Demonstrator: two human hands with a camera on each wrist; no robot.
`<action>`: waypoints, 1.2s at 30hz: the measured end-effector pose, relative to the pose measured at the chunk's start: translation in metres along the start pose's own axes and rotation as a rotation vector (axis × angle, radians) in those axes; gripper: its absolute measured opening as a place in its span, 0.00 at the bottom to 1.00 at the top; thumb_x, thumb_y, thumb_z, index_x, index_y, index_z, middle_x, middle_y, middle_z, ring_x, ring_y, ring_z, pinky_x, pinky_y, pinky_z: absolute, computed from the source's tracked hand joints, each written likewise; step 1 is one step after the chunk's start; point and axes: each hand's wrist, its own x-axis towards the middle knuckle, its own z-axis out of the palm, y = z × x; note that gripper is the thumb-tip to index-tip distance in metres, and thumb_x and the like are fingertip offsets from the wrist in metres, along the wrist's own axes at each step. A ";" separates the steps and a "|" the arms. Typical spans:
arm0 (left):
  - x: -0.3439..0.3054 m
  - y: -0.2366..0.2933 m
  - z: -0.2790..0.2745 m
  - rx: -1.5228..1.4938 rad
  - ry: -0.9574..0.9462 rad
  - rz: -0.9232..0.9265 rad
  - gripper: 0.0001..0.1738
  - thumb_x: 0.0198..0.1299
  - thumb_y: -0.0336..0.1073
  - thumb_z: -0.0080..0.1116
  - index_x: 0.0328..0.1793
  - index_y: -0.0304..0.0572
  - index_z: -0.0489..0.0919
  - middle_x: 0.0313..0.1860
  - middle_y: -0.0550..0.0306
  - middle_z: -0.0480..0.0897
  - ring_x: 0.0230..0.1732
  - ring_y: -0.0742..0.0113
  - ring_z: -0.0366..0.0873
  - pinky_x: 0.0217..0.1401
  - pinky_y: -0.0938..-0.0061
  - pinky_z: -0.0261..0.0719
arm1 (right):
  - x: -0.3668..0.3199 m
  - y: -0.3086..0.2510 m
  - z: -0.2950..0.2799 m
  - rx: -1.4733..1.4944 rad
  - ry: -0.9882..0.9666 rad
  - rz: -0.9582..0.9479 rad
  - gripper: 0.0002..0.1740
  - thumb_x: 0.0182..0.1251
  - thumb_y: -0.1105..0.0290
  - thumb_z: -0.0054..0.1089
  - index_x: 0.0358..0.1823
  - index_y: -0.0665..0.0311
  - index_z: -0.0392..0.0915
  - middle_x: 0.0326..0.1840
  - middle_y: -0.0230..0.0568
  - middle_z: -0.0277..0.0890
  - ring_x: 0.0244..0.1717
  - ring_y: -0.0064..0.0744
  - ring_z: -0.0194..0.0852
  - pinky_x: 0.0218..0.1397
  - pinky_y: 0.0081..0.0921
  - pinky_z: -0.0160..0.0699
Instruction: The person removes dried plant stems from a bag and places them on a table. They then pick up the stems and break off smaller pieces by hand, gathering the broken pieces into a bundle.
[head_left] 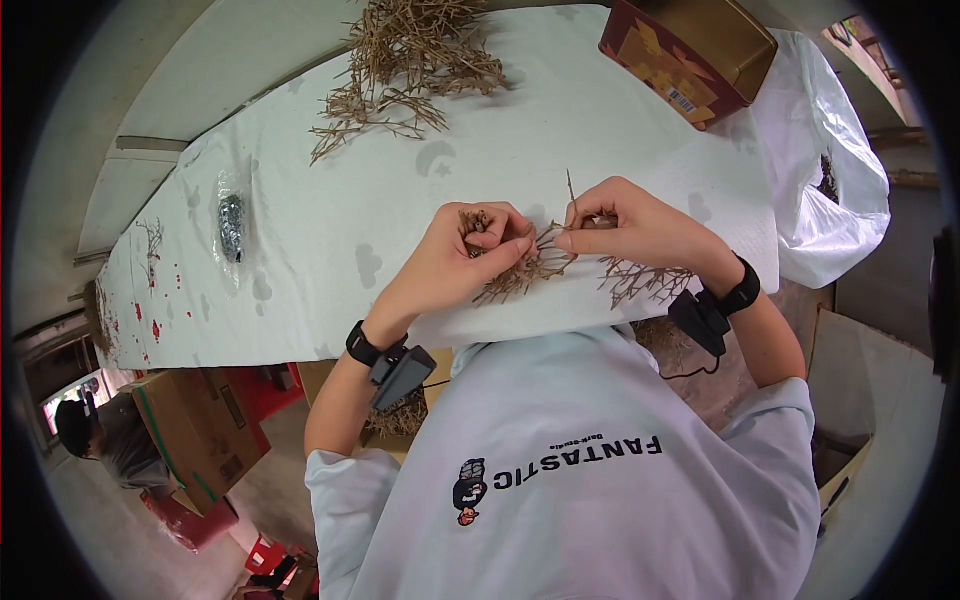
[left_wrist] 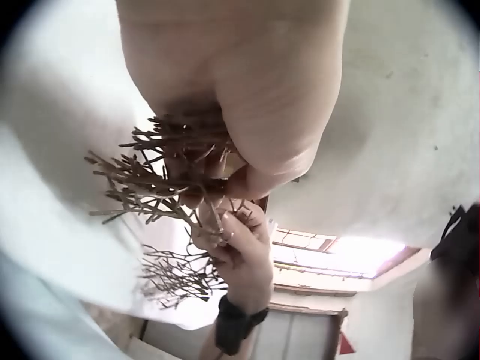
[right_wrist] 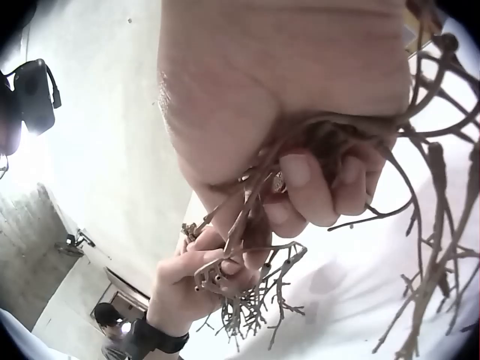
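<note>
In the head view, the left hand [head_left: 465, 255] grips a small bunch of dry brown twigs [head_left: 520, 280] near the table's front edge. The right hand [head_left: 640, 228] pinches a thin twig between thumb and finger beside it, the two hands nearly touching. More branching twigs [head_left: 645, 282] spread below the right hand; in the right wrist view, twig stems [right_wrist: 435, 247] run out from its curled fingers. The left wrist view shows twigs [left_wrist: 142, 184] fanning out from under the left hand [left_wrist: 240, 97].
A large twig pile [head_left: 420, 60] lies at the table's back, with a printed box [head_left: 680, 65] to its right. A plastic-wrapped dark item [head_left: 231, 228] lies on the left. Clear plastic [head_left: 840, 170] hangs at the right edge. Another person [head_left: 120, 440] is at the lower left.
</note>
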 end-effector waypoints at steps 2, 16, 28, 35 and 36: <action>-0.002 0.001 0.000 -0.099 -0.040 -0.003 0.21 0.60 0.26 0.66 0.23 0.37 0.63 0.36 0.60 0.82 0.35 0.81 0.69 0.39 0.81 0.74 | -0.001 -0.001 -0.003 -0.074 -0.071 0.000 0.15 0.68 0.68 0.64 0.26 0.72 0.78 0.19 0.26 0.68 0.24 0.14 0.57 0.28 0.21 0.59; -0.019 0.022 0.009 0.478 -0.266 -0.025 0.18 0.57 0.28 0.68 0.30 0.34 0.65 0.21 0.62 0.66 0.28 0.73 0.59 0.31 0.75 0.65 | -0.009 0.000 -0.009 -0.327 -0.191 0.068 0.21 0.59 0.64 0.71 0.21 0.71 0.69 0.15 0.35 0.56 0.20 0.22 0.54 0.25 0.28 0.58; -0.024 0.027 0.009 0.734 -0.164 0.036 0.11 0.64 0.32 0.61 0.36 0.33 0.71 0.24 0.44 0.74 0.27 0.46 0.71 0.31 0.60 0.68 | -0.013 0.002 -0.002 -0.477 -0.232 -0.081 0.24 0.60 0.59 0.71 0.25 0.72 0.70 0.19 0.42 0.64 0.23 0.34 0.58 0.30 0.33 0.63; -0.025 0.012 0.004 0.954 -0.176 0.201 0.10 0.64 0.34 0.61 0.36 0.35 0.74 0.25 0.42 0.79 0.28 0.42 0.77 0.30 0.57 0.72 | -0.012 -0.002 -0.003 -0.326 -0.242 0.006 0.22 0.74 0.64 0.60 0.26 0.74 0.69 0.19 0.44 0.64 0.23 0.36 0.56 0.31 0.35 0.63; -0.025 0.014 0.004 1.030 -0.165 0.219 0.10 0.64 0.34 0.61 0.35 0.36 0.75 0.25 0.43 0.79 0.28 0.43 0.78 0.30 0.57 0.73 | -0.012 -0.003 -0.003 -0.327 -0.243 0.006 0.22 0.74 0.64 0.60 0.26 0.74 0.69 0.19 0.44 0.64 0.23 0.36 0.56 0.31 0.35 0.63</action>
